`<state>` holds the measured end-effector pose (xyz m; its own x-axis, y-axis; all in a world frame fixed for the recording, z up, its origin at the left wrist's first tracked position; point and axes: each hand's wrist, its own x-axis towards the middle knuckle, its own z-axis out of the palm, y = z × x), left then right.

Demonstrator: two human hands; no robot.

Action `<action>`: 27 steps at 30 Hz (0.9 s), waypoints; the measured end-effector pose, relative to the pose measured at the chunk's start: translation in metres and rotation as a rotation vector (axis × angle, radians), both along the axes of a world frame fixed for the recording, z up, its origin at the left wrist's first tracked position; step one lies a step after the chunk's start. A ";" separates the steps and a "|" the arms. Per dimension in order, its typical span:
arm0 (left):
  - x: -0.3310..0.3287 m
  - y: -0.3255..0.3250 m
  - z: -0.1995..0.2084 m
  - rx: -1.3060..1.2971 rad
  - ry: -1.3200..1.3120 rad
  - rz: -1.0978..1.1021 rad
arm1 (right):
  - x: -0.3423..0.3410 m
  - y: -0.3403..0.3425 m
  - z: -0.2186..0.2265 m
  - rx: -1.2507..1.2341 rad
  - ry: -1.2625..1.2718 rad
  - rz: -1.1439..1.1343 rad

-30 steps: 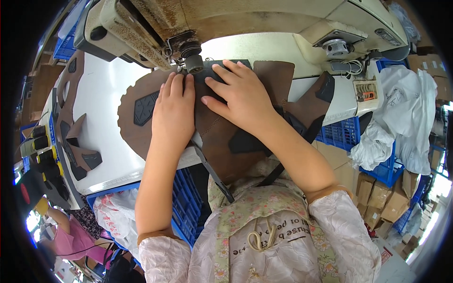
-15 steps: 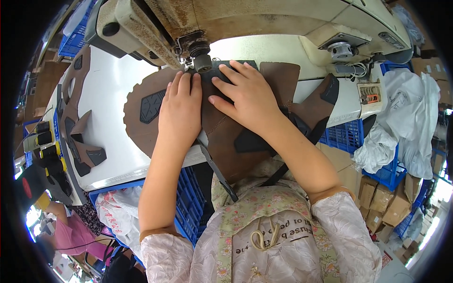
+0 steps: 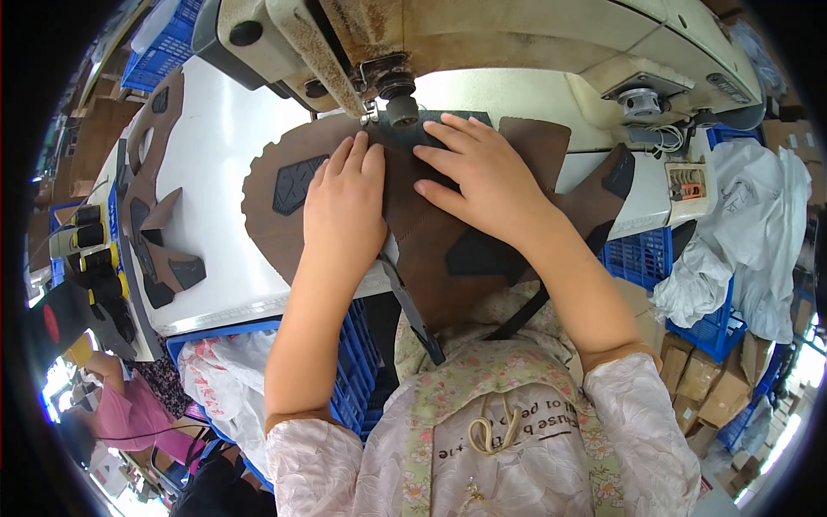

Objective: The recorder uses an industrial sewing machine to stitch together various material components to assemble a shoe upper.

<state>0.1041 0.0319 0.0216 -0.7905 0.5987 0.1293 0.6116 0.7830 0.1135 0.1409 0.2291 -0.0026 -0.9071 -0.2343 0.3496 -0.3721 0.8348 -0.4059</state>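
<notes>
Brown leather pieces with black patches (image 3: pixel 267 202) lie under the head of a sewing machine (image 3: pixel 491 39), some of the leather hanging over the table's near edge towards my lap. My left hand (image 3: pixel 347 189) rests flat on the leather, fingers stretched out just short of the presser foot (image 3: pixel 370 113). To its right, my right hand (image 3: pixel 478 177) lies with fingers spread over the brown leather and a dark strip near the needle area. Neither hand grasps anything. The needle point is too small to make out.
More brown cut pieces (image 3: pixel 155 228) lie on the left of the white table (image 3: pixel 215 146). A blue crate (image 3: pixel 349 362) with white bags stands below the near edge. At right are white sacks (image 3: pixel 745 207) and cardboard boxes (image 3: pixel 698 379). A person in pink sits at lower left.
The whole view has shifted slightly, so the table and machine appear further right. Both hands stay flat on the leather, with little visible change against it.
</notes>
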 end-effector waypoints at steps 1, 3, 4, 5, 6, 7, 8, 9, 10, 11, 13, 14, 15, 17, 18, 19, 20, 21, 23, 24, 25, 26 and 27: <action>0.001 -0.005 -0.001 0.033 -0.030 0.004 | 0.000 0.002 0.002 0.004 -0.034 0.037; 0.002 -0.009 0.001 0.066 -0.058 0.010 | 0.002 0.002 0.005 0.008 -0.066 0.077; 0.001 -0.010 0.003 0.110 -0.085 0.012 | 0.003 0.001 0.006 0.046 -0.061 0.067; 0.001 -0.011 0.005 0.154 -0.112 0.014 | 0.003 0.000 0.007 0.084 -0.056 0.057; 0.002 -0.009 0.005 0.154 -0.112 0.016 | 0.003 0.001 0.008 0.085 -0.055 0.059; 0.002 -0.007 0.006 0.160 -0.134 0.035 | 0.003 0.002 0.008 0.096 -0.067 0.052; 0.002 -0.006 0.006 0.165 -0.156 0.054 | 0.003 0.002 0.008 0.109 -0.078 0.045; 0.002 -0.006 0.005 0.166 -0.155 0.057 | 0.003 0.002 0.008 0.109 -0.077 0.048; 0.001 -0.007 0.002 0.189 -0.127 0.053 | 0.002 0.002 0.007 0.101 -0.089 0.050; 0.000 -0.009 0.000 0.212 -0.099 0.048 | 0.002 0.001 0.007 0.094 -0.100 0.052; -0.001 -0.011 -0.001 0.226 -0.089 0.039 | 0.001 0.001 0.006 0.094 -0.099 0.055; -0.002 -0.013 -0.001 0.238 -0.081 0.028 | 0.001 0.001 0.006 0.092 -0.100 0.056; -0.003 -0.014 -0.002 0.240 -0.079 0.032 | 0.001 0.001 0.006 0.095 -0.098 0.060; -0.006 -0.016 -0.005 0.211 -0.042 -0.021 | 0.000 0.001 0.007 0.109 -0.113 0.056; -0.007 -0.017 -0.005 0.213 -0.040 -0.017 | 0.000 0.000 0.007 0.111 -0.111 0.060; -0.009 -0.017 -0.005 0.200 0.000 -0.038 | 0.001 0.000 0.006 0.118 -0.110 0.050; -0.010 -0.017 -0.005 0.188 0.039 -0.058 | 0.000 -0.001 0.006 0.124 -0.108 0.040; -0.011 -0.017 -0.002 0.189 0.040 -0.055 | 0.000 -0.001 0.006 0.126 -0.108 0.044; -0.014 -0.015 0.005 0.135 0.014 -0.060 | 0.000 -0.001 0.006 0.143 -0.113 0.026; -0.015 -0.017 0.004 0.137 0.014 -0.056 | 0.000 -0.002 0.006 0.145 -0.113 0.031; -0.017 -0.019 0.003 0.140 0.024 -0.072 | -0.001 -0.004 0.007 0.145 -0.118 0.034; -0.019 -0.021 0.003 0.142 0.035 -0.087 | -0.002 -0.006 0.008 0.144 -0.123 0.037; -0.023 -0.023 0.003 0.145 0.035 -0.085 | -0.001 -0.008 0.008 0.147 -0.122 0.039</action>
<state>0.0815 0.0090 0.0246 -0.7314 0.6360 0.2460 0.6803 0.7055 0.1987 0.1395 0.2211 0.0055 -0.9299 -0.3108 0.1967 -0.3609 0.8741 -0.3251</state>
